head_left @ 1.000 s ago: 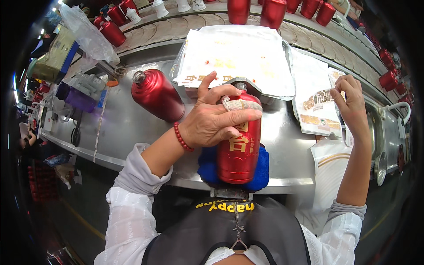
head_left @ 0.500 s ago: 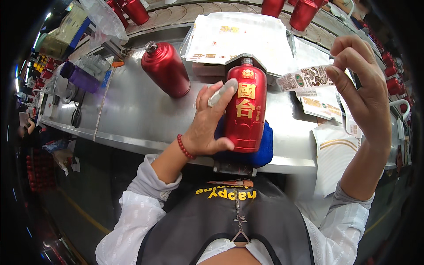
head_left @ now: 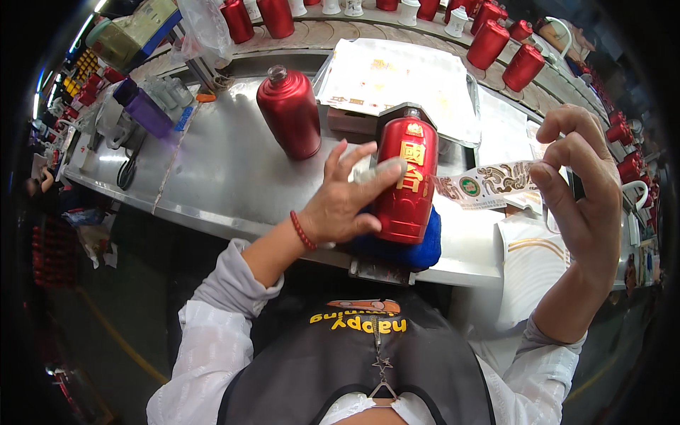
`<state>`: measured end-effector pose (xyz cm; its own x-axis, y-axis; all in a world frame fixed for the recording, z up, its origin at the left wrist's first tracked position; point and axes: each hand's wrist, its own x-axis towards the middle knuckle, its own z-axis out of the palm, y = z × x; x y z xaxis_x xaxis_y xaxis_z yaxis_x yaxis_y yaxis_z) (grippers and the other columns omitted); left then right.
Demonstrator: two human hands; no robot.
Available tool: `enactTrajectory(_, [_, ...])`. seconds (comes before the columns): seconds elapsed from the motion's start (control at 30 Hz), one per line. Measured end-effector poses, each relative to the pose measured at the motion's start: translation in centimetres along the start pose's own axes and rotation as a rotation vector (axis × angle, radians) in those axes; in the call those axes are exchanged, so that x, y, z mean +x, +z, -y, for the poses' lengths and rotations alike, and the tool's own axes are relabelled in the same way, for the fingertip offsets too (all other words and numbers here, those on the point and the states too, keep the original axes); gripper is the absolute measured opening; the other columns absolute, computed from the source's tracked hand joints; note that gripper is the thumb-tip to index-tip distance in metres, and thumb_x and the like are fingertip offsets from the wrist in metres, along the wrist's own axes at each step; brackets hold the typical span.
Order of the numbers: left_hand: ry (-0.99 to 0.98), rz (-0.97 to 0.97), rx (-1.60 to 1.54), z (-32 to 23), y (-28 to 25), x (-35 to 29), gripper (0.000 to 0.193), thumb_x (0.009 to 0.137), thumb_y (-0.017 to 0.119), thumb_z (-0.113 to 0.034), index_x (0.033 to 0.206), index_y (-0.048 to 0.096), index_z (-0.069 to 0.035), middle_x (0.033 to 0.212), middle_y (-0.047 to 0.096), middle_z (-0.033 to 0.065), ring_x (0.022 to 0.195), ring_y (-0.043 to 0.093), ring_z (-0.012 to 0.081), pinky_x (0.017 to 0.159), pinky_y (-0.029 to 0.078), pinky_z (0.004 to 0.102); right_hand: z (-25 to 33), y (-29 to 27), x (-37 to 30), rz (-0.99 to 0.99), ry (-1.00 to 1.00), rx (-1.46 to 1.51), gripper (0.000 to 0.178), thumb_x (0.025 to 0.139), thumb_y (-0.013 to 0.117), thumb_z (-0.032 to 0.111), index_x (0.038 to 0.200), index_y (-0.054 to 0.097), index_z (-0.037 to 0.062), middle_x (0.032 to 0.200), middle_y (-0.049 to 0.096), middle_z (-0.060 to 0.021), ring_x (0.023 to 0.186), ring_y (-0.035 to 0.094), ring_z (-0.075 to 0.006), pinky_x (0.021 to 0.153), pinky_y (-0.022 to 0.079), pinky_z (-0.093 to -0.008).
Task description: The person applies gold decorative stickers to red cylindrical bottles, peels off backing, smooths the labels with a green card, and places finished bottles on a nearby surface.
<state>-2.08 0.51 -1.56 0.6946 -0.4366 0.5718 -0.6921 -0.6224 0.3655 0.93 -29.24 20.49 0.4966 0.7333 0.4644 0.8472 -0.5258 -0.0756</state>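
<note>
A red bottle (head_left: 405, 216) with raised gold characters lies tilted on a blue cloth (head_left: 425, 256) at the table's front edge, neck pointing away from me. My left hand (head_left: 338, 207), fingers spread, rests its white-covered index fingertip on the bottle's front. Between thumb and index finger, my right hand (head_left: 577, 177) pinches one end of a printed strip label (head_left: 489, 185) with a brown pattern and a green round mark. The strip's other end meets the right side of the bottle; whether it sticks there I cannot tell. Behind the bottle's neck shows a dark angular holder (head_left: 425, 122).
A second red bottle (head_left: 289, 117) stands left of the holder. Behind it lies a stack of white printed sheets (head_left: 397, 78). More red bottles (head_left: 489, 44) stand on the curved conveyor (head_left: 368, 32) at the back. A purple bottle (head_left: 145, 110) is at the far left.
The strip has come down and left, its free end now at the bottle's right side. My left index finger has moved from the bottle's upper part to its middle. The view has shifted slightly.
</note>
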Motion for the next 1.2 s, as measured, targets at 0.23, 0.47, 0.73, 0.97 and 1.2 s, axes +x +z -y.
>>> enactTrajectory(0.23, [0.120, -0.017, 0.001, -0.5, 0.3, -0.1, 0.064, 0.102, 0.029, -0.064, 0.146, 0.054, -0.024, 0.141, 0.060, -0.0012, 0.145, 0.029, 0.0266, 0.121, 0.003, 0.0533, -0.5, 0.5, -1.3, -0.055, 0.096, 0.012, 0.021, 0.085, 0.071, 0.008, 0.077, 0.053, 0.0020, 0.097, 0.057, -0.0123, 0.088, 0.055, -0.0236, 0.072, 0.042, -0.0346])
enactTrajectory(0.47, [0.247, -0.027, 0.009, 1.5, 0.1, 4.7, 0.060, 0.102, 0.029, -0.062, 0.140, 0.059, -0.027, 0.110, 0.074, -0.0026, 0.139, 0.038, 0.0220, 0.121, 0.003, 0.0519, -0.8, 0.4, -1.8, -0.029, 0.128, 0.064, 0.018, 0.085, 0.071, 0.008, 0.078, 0.055, 0.0027, 0.096, 0.056, -0.0115, 0.087, 0.055, -0.0232, 0.073, 0.043, -0.0348])
enactTrajectory(0.73, [0.109, -0.123, -0.295, 3.3, 0.0, 9.3, 0.060, 0.102, 0.042, -0.055, 0.137, 0.061, -0.010, 0.119, 0.070, 0.0095, 0.134, 0.044, 0.0258, 0.119, 0.016, 0.0457, 1.0, -0.1, 1.1, 0.007, -0.039, 0.007, 0.022, 0.080, 0.073, 0.005, 0.079, 0.051, 0.0044, 0.100, 0.056, -0.0135, 0.093, 0.057, -0.0267, 0.077, 0.045, -0.0377])
enactTrajectory(0.97, [0.068, 0.068, -0.833, -3.5, -3.7, 11.0, 0.032, 0.081, 0.074, -0.036, 0.094, 0.071, -0.007, 0.110, 0.063, 0.0128, 0.119, 0.048, 0.0297, 0.109, 0.031, 0.0444, 2.8, -0.1, 1.0, -0.034, -0.080, 0.070, 0.025, 0.085, 0.067, 0.002, 0.084, 0.042, 0.0055, 0.106, 0.048, -0.0137, 0.099, 0.050, -0.0275, 0.088, 0.044, -0.0404])
enactTrajectory(1.2, [-0.231, 0.236, -1.231, -4.1, -5.5, 4.9, 0.016, 0.091, 0.066, -0.015, 0.096, 0.062, 0.000, 0.088, 0.066, 0.0038, 0.082, 0.062, 0.0100, 0.073, 0.051, 0.0282, 3.9, 2.3, -1.1, -0.145, -0.014, 0.379, 0.009, 0.090, 0.062, -0.010, 0.088, 0.058, -0.0022, 0.110, 0.058, -0.0153, 0.085, 0.054, -0.0219, 0.068, 0.046, -0.0315])
